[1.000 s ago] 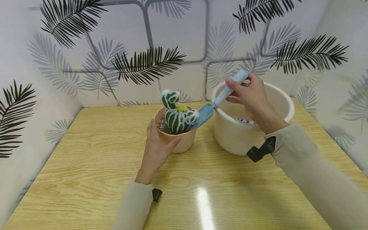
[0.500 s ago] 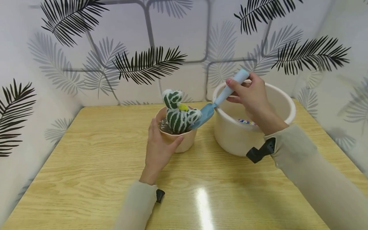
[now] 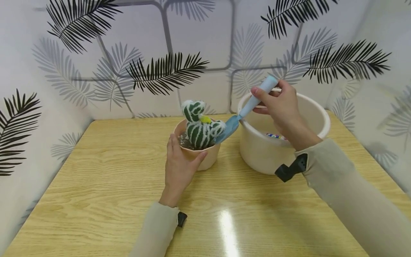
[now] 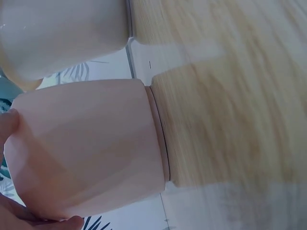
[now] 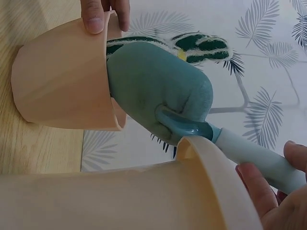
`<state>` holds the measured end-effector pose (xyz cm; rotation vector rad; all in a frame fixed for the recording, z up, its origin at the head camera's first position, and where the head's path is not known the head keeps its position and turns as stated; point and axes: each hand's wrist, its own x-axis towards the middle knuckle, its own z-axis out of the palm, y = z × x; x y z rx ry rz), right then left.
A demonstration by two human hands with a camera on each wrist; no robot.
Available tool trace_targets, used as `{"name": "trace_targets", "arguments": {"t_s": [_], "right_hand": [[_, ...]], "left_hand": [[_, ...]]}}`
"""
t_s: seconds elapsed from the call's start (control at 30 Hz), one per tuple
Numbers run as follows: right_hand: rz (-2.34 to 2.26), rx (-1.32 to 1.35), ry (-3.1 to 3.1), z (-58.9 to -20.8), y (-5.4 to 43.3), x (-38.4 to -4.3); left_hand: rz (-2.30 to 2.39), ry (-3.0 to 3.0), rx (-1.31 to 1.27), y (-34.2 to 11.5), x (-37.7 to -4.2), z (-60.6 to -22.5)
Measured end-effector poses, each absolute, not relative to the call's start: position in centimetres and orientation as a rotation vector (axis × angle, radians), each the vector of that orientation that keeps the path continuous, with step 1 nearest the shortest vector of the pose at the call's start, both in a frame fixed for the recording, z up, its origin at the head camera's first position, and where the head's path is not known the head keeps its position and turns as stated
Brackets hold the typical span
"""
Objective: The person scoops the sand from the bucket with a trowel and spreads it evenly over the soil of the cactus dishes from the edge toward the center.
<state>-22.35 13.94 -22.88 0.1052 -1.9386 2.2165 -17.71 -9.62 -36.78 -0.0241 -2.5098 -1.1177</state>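
Note:
My left hand (image 3: 179, 166) grips the near left side of a peach flowerpot (image 3: 208, 159), thumb in front and fingers at the rim. A green and white knitted cactus (image 3: 200, 135) with a yellow patch stands in dark soil in the pot. My right hand (image 3: 284, 107) holds a blue garden trowel (image 3: 257, 98) by its pale handle, between thumb and fingers. The trowel's blade (image 5: 153, 86) slopes down into the pot's right side, its tip hidden behind the rim and cactus. Its neck meets the rim of a cream tub (image 3: 261, 153).
Several small coloured beads (image 3: 275, 136) lie inside the tub, partly hidden by my right wrist. The tub stands right of the pot on a wood-grain table (image 3: 112, 189). Leaf-patterned walls (image 3: 205, 85) close off the back and sides.
My left wrist and forearm have shifted slightly right while the hand keeps its grip. The few beads at the trowel's tip are out of sight now. My right hand has barely moved.

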Motion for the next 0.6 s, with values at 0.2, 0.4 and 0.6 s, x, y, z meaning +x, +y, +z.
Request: {"name": "trace_targets", "arguments": {"t_s": [0.2, 0.4, 0.6], "right_hand": [[2.199, 0.104, -1.934, -22.82, 13.78, -22.02], [2.178, 0.122, -1.895, -22.82, 13.65, -21.86], [2.188, 0.164, -1.878, -22.84, 13.75, -21.66]], "left_hand": [[-1.118, -2.498, 0.029, -9.06, -17.78, -37.04], [-1.106, -2.498, 0.047, -8.81, -17.83, -37.19], [-1.071, -2.485, 0.051, -8.66, -17.89, -37.37]]}}
